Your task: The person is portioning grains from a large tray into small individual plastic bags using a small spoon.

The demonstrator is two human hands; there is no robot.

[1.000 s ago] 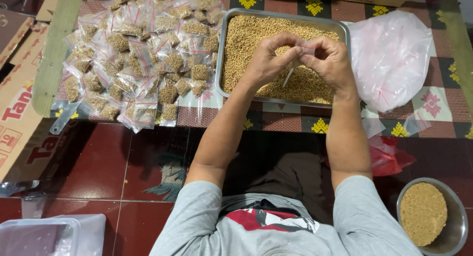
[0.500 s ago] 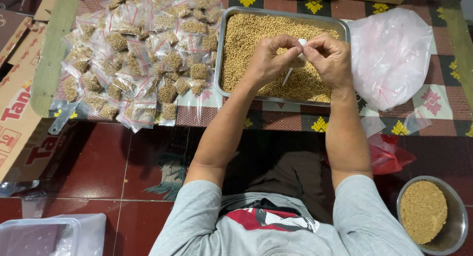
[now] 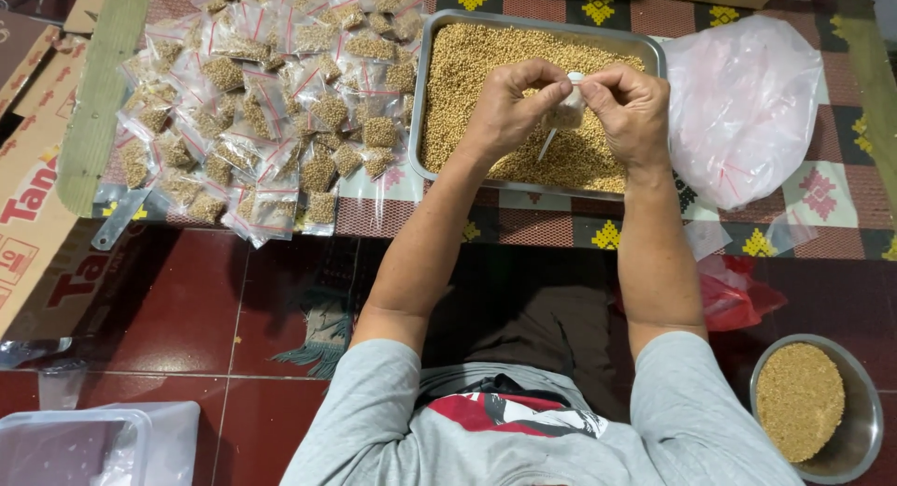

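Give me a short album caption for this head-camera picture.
Both hands, left hand and right hand, pinch a small clear bag over a metal tray of golden grain.

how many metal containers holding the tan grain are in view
2. A rectangular metal tray of tan grain sits on the patterned mat beneath both hands; a round metal bowl of the same grain stands on the red floor, bottom right.

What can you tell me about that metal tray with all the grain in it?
The tray is a shallow rectangular pan of dull silvery metal with a raised rim and rounded corners. It lies flat on the patterned mat and is filled almost edge to edge with small tan grains. A pile of small filled bags lies against its left side and a large clear plastic bag lies at its right end. Both hands, left hand and right hand, hold a small bag above it.
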